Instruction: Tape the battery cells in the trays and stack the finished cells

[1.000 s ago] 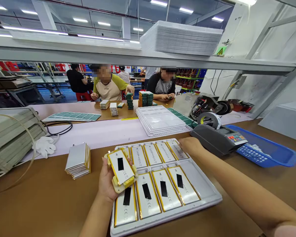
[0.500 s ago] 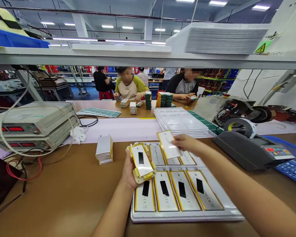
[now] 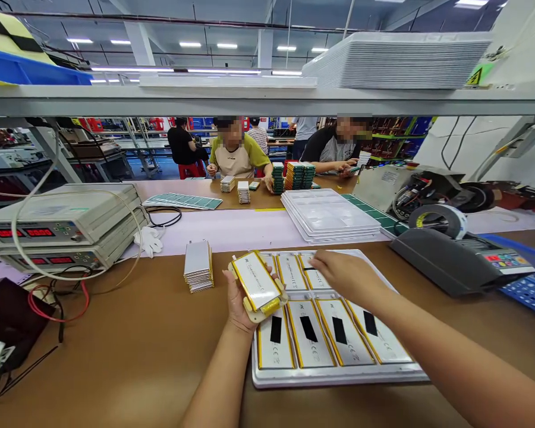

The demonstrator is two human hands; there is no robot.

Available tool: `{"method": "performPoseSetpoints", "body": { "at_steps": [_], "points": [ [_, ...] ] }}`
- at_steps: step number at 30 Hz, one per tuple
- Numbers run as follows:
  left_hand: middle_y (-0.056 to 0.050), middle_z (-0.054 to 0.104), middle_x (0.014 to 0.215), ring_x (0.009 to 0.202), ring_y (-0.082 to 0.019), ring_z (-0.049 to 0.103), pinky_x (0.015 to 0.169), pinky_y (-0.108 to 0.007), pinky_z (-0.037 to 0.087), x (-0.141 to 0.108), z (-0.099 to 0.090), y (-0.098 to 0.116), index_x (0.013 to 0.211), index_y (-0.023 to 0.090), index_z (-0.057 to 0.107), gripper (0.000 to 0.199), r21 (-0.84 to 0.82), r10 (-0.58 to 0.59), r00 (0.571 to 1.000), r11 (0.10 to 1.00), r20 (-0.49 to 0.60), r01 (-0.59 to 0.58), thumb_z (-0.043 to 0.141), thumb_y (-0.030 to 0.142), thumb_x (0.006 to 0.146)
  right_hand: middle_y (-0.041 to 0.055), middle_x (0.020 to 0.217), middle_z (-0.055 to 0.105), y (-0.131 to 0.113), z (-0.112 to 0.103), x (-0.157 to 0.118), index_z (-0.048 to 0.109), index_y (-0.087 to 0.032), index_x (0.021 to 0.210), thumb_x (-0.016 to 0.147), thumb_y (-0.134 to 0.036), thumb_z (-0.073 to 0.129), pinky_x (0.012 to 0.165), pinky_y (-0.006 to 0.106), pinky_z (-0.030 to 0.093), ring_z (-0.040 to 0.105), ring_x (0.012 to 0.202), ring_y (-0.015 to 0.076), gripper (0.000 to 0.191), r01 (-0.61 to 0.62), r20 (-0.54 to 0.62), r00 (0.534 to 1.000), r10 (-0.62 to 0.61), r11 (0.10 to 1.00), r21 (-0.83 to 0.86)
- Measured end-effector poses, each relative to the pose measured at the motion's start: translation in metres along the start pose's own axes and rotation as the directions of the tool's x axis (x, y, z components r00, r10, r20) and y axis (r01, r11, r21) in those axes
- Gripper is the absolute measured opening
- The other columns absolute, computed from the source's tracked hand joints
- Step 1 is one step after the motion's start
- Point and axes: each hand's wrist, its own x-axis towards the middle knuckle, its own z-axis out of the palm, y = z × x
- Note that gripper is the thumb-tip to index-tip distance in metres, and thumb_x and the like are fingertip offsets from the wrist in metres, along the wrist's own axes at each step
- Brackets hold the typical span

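My left hand (image 3: 239,306) is wrapped under a cream holder (image 3: 255,317), which carries a flat white battery cell (image 3: 256,279) with yellow edges. Printed marks show on the cell's upper face, and no black patch is visible there. My right hand (image 3: 350,274) is over the back row of a white tray (image 3: 339,378), thumb and fingers pinched together. A thin dark strip (image 3: 310,268) shows at its fingertips; whether they grip it or it lies on a cell below, I cannot tell. Front-row cells (image 3: 314,348) in the tray bear black patches. My right arm partly covers the tray's right side.
Left of the tray stands a stack of cells (image 3: 198,266). Behind are stacked white trays (image 3: 330,214); meters (image 3: 49,226) with cables stand at the left. A dark tape dispenser (image 3: 446,261) is on the right. An overhead shelf (image 3: 249,107) crosses above; two co-workers sit opposite.
The white cell held by my right hand is gone from it. The cell face in my left hand now shows no black patch. The view has shifted slightly.
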Motion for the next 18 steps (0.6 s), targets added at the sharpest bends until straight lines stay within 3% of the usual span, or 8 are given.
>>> {"method": "performPoseSetpoints", "body": {
  "at_steps": [5, 8, 10, 13, 18],
  "points": [
    [-0.012, 0.062, 0.094, 0.086, -0.024, 0.058, 0.085, -0.045, 0.041, 0.003, 0.0, -0.001, 0.105, 0.013, 0.055, 0.036, 0.049, -0.006, 0.989, 0.999, -0.146, 0.013, 0.05, 0.028, 0.072, 0.0044, 0.079, 0.063, 0.107, 0.025, -0.03, 0.054, -0.023, 0.075, 0.082, -0.04, 0.032, 0.054, 0.026, 0.032, 0.056, 0.071, 0.0198, 0.028, -0.225, 0.081, 0.973, 0.219, 0.971, 0.086],
    [-0.013, 0.064, 0.088, 0.086, -0.025, 0.059, 0.083, -0.047, 0.043, 0.005, 0.003, -0.002, 0.1, 0.009, 0.056, 0.036, 0.126, -0.033, 0.961, 0.99, -0.276, 0.07, 0.048, 0.012, 0.065, 0.0052, 0.076, 0.063, 0.147, 0.036, -0.047, 0.055, -0.022, 0.074, 0.08, -0.036, 0.035, 0.055, 0.026, 0.032, 0.056, 0.069, 0.0197, 0.025, -0.307, 0.082, 0.95, 0.301, 0.948, 0.087],
    [-0.012, 0.065, 0.087, 0.085, -0.025, 0.059, 0.081, -0.048, 0.044, 0.006, 0.009, -0.004, 0.1, 0.009, 0.056, 0.038, 0.178, -0.023, 0.937, 0.98, -0.348, 0.09, 0.046, 0.008, 0.063, 0.0043, 0.076, 0.064, 0.155, 0.036, -0.054, 0.055, -0.023, 0.074, 0.079, -0.034, 0.038, 0.055, 0.026, 0.032, 0.056, 0.07, 0.0196, 0.021, -0.282, 0.105, 0.955, 0.277, 0.958, 0.04],
    [-0.012, 0.065, 0.084, 0.083, -0.025, 0.06, 0.078, -0.05, 0.045, 0.008, 0.019, -0.005, 0.103, 0.01, 0.054, 0.042, 0.246, 0.009, 0.906, 0.964, -0.423, 0.105, 0.046, 0.007, 0.061, 0.0043, 0.078, 0.064, 0.148, 0.031, -0.058, 0.057, -0.022, 0.074, 0.079, -0.031, 0.039, 0.055, 0.026, 0.031, 0.057, 0.072, 0.0198, 0.02, -0.173, 0.156, 0.971, 0.183, 0.982, -0.078],
    [-0.01, 0.066, 0.086, 0.084, -0.024, 0.06, 0.078, -0.051, 0.046, 0.014, 0.019, -0.003, 0.109, 0.015, 0.052, 0.049, 0.267, 0.024, 0.883, 0.957, -0.468, 0.115, 0.047, 0.006, 0.061, 0.0084, 0.078, 0.064, 0.136, 0.03, -0.058, 0.058, -0.018, 0.074, 0.079, -0.022, 0.036, 0.056, 0.026, 0.031, 0.057, 0.07, 0.0195, 0.022, -0.053, 0.147, 0.985, 0.087, 0.974, -0.221]
  ]
}}
